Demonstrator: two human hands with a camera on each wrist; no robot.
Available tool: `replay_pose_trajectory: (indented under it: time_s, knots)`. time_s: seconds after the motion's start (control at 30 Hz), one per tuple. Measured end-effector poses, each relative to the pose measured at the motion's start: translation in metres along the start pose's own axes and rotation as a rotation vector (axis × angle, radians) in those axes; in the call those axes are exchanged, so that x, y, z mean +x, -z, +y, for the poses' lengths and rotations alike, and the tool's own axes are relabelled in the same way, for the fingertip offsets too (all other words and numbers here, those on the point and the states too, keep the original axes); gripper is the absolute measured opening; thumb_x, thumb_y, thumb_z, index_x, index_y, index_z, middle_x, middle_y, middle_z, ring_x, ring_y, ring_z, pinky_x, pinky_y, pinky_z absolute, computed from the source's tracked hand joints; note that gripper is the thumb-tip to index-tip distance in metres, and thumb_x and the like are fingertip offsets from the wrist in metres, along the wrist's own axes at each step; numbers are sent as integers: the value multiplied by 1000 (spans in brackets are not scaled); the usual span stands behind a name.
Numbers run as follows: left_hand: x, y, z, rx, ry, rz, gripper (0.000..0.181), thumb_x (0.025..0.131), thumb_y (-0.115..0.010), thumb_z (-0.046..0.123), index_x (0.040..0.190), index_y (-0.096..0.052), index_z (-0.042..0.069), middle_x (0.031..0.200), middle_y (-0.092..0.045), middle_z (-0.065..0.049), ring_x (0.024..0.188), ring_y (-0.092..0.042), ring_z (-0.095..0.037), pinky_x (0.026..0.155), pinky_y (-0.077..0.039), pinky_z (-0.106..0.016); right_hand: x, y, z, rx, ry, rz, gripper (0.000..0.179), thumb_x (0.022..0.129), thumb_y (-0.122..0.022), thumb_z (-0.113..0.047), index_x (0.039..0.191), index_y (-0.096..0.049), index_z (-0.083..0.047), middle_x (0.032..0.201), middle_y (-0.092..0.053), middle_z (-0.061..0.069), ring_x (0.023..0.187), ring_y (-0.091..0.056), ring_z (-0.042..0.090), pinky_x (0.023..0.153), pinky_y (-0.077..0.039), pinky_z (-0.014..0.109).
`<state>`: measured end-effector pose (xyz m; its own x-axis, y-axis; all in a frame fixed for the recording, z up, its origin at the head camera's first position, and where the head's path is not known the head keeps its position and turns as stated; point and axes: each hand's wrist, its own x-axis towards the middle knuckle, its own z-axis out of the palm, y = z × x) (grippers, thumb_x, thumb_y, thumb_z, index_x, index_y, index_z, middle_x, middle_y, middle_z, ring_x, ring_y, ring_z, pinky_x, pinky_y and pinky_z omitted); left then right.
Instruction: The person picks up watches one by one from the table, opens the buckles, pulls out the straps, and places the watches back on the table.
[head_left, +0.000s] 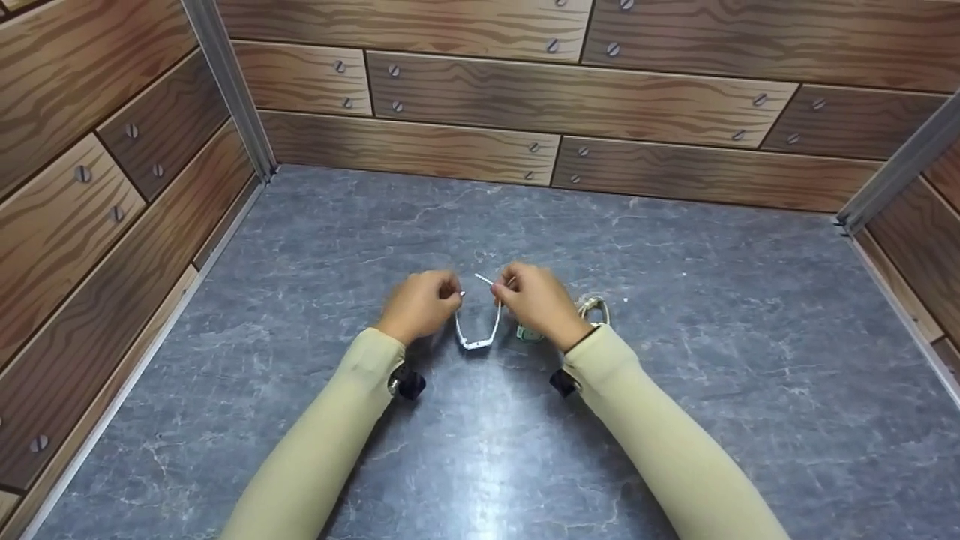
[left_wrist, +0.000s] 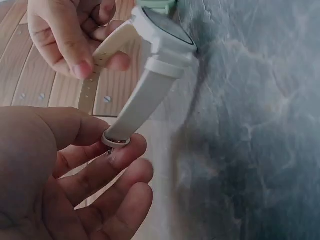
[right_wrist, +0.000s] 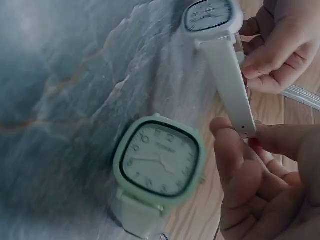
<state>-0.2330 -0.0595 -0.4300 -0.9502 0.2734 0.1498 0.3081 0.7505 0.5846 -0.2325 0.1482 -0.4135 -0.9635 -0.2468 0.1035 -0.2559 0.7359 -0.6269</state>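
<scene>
A white wristwatch (head_left: 478, 344) hangs in a U between both hands, its strap unfastened and its case lowest, just over the tabletop. My left hand (head_left: 421, 304) pinches the buckle end of the strap between thumb and index finger; the small buckle (left_wrist: 116, 141) shows in the left wrist view. The holed strap end is pinched by my right hand (head_left: 541, 301), with the tip sticking out past the fingers. In the right wrist view the watch face (right_wrist: 209, 15) points away from the hands. A green wristwatch (right_wrist: 159, 161) lies beside the right hand, partly hidden by it in the head view.
The grey marbled tabletop (head_left: 480, 450) spreads around the hands. Wood-patterned panels (head_left: 465, 90) with metal corner posts (head_left: 232, 90) stand at the back and sides. The green watch's looped strap (head_left: 598, 307) lies just right of the right wrist.
</scene>
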Motion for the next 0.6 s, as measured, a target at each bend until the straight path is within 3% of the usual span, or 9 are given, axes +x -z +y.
replay_pose_trajectory:
  time_s: [0.17,0.37,0.53,0.6]
  knots:
    - [7,-7,-4,5,40,-41,8,93,-70,18,94,-75,13,87,-70,-2,81,-63,-22,76,-52,-43,6,-8,3,-129,-33,7,16,98,-68,-20,86,-69,-10,78,-71,0,66,-57,14,63,-46,31]
    - [15,-15,-8,-32,83,-98,11,92,-72,19,93,-80,12,91,-75,-1,85,-66,-22,82,-54,-41,13,-13,7,-249,-74,8,14,95,-69,-20,85,-72,-10,82,-70,5,74,-61,23,68,-50,41]
    - [19,-16,-9,-9,81,-94,20,95,-75,29,103,-82,12,99,-78,-2,93,-72,-23,86,-56,-42,16,-11,10,-305,-66,-38,17,97,-69,-23,94,-77,-8,92,-75,9,82,-68,29,76,-55,47]
    - [18,-14,-7,22,67,-70,30,96,-74,35,113,-80,10,104,-78,-5,98,-72,-25,89,-56,-44,12,-4,11,-286,-37,-42,21,99,-68,-25,102,-76,-6,97,-75,11,87,-69,30,80,-56,47]
